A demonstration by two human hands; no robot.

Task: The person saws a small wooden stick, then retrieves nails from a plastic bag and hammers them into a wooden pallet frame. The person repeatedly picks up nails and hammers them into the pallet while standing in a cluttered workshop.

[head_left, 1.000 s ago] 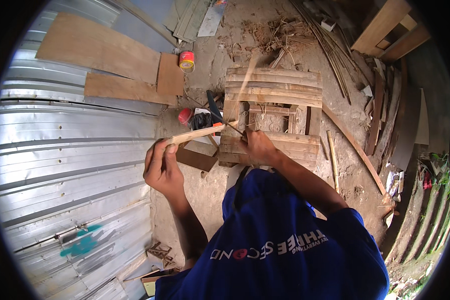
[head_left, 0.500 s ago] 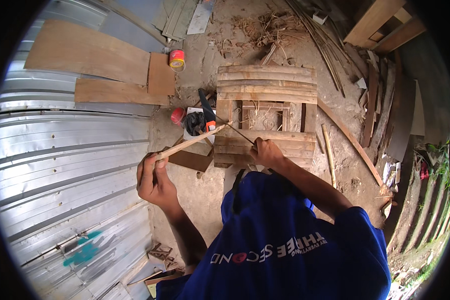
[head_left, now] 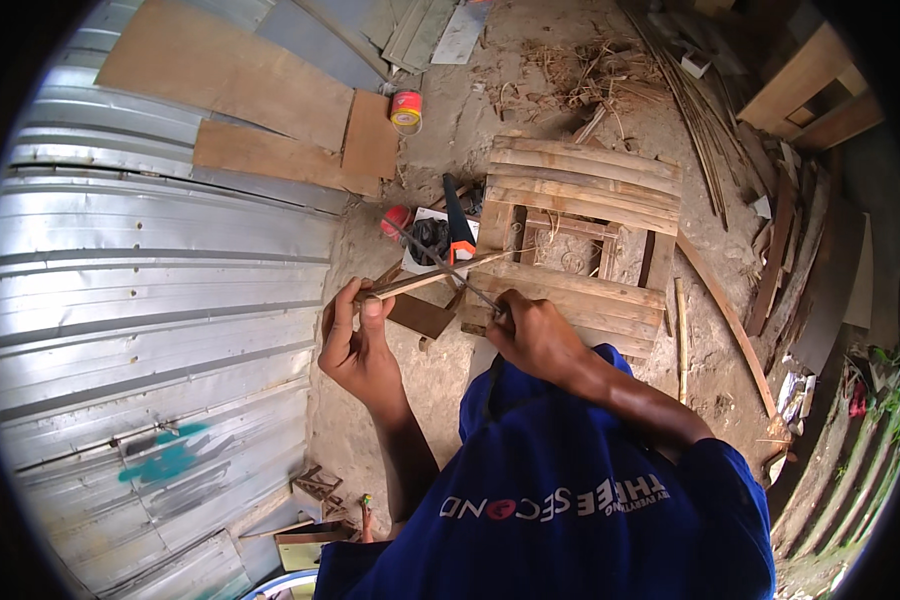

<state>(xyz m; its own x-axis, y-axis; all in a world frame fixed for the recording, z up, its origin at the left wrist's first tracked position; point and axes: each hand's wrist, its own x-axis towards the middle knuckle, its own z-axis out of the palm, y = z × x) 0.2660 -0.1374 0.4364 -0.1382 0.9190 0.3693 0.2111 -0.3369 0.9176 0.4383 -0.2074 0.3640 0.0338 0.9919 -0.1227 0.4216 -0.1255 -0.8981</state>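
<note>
My left hand [head_left: 358,342] pinches the near end of a pale split bamboo strip [head_left: 438,277], which slopes up to the right. The strip's far end overlaps the edge of a low bench topped with bamboo slats [head_left: 585,185]. My right hand [head_left: 532,330] is wrapped round a long, thin, dark blade [head_left: 432,258], seen nearly edge on, its handle hidden in my fist. The blade crosses the strip partway along, pointing up and left. Whether the two touch, I cannot tell. An open gap lies in the middle of the bench, between its slats.
A handsaw [head_left: 458,225] with an orange handle lies left of the bench, beside a black plastic bag [head_left: 431,238] and a red container [head_left: 397,220]. Corrugated metal sheeting [head_left: 170,300] walls the left side. A wooden plank [head_left: 727,320] and a bamboo pole [head_left: 682,335] lie right.
The blade has slid along the strip toward my left hand, and more of it now sticks out past the strip. The whole view has shifted, moving the bench right and down.
</note>
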